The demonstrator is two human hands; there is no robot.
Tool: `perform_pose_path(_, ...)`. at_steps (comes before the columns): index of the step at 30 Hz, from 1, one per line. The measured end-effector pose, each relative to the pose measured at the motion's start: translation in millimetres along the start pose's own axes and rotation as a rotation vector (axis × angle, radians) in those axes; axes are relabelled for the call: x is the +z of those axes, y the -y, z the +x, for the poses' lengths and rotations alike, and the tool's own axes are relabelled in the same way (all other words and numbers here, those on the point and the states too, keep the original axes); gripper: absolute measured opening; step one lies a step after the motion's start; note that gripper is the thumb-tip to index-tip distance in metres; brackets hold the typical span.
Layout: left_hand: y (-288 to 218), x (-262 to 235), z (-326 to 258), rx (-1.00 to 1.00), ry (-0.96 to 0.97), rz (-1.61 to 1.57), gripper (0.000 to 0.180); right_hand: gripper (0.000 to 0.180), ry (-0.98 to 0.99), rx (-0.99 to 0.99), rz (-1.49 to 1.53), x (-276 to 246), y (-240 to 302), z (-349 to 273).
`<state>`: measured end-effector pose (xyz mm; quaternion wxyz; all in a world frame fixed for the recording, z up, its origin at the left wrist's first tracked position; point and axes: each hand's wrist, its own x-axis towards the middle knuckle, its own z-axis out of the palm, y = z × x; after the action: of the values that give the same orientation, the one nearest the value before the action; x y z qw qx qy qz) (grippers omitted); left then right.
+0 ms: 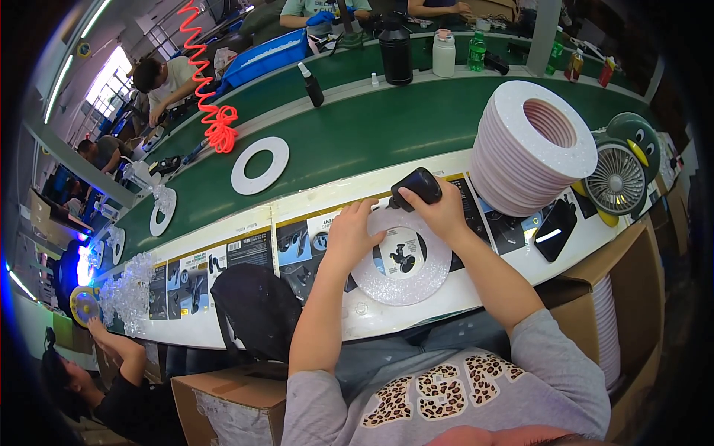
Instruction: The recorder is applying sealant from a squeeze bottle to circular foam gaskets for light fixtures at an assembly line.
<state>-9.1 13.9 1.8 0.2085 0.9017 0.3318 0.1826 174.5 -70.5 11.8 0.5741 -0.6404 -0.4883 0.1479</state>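
A flat, white speckled ring (405, 291) lies on the printed sheets at the table's near edge. My left hand (349, 234) grips its upper left band, fingertips at the outer rim and thumb by the hole. In my right hand (444, 215) is a small black squeeze bottle (421, 183), tilted so that its nozzle end points down at the ring's far edge. Whether anything comes out of it is too small to tell. Through the ring's hole a printed picture shows. Just right of my hands rises a tall stack of similar white rings (506, 163).
A green conveyor belt (335, 141) runs beyond the table, with a loose ring (239, 178) on it. A penguin-shaped fan (619, 175) and a phone (556, 229) are at right. Left are a black bag (256, 312) and a co-worker's arm (123, 353). A red coiled hose (199, 78) hangs above.
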Motion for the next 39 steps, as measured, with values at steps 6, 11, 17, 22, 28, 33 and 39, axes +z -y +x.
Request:
perform_pose_path(6, -1, -1, 1, -0.003, 0.001, -0.006, 0.060, 0.032, -0.002, 0.007, -0.009, 0, -2, 1)
perform_pose_path(11, 1, 0, 1, 0.012, -0.020, 0.000, 0.062, 0.031, -0.035, 0.002, -0.015, 0, 1, 3)
perform_pose_path(17, -1, 1, 2, 0.012, -0.001, 0.004, 0.062, 0.028, -0.124, 0.110, 0.230, -3, -18, 8)
perform_pose_path(22, -1, -3, -1, -0.125, 0.008, 0.054, 0.061, 0.032, -0.230, 0.268, 0.488, -5, -23, 15)
perform_pose_path(28, -8, -12, 0, -0.344, -0.071, 0.181, 0.077, 0.033, -0.293, 0.425, 0.669, -11, -18, 19)
perform_pose_path(33, 2, -14, 1, -0.409, -0.150, 0.242, 0.073, 0.032, -0.276, 0.434, 0.658, -11, -18, 19)
perform_pose_path(39, 22, 4, 12, 0.099, -0.311, 0.205, 0.054, 0.031, -0.258, 0.379, 0.620, -11, -9, 15)
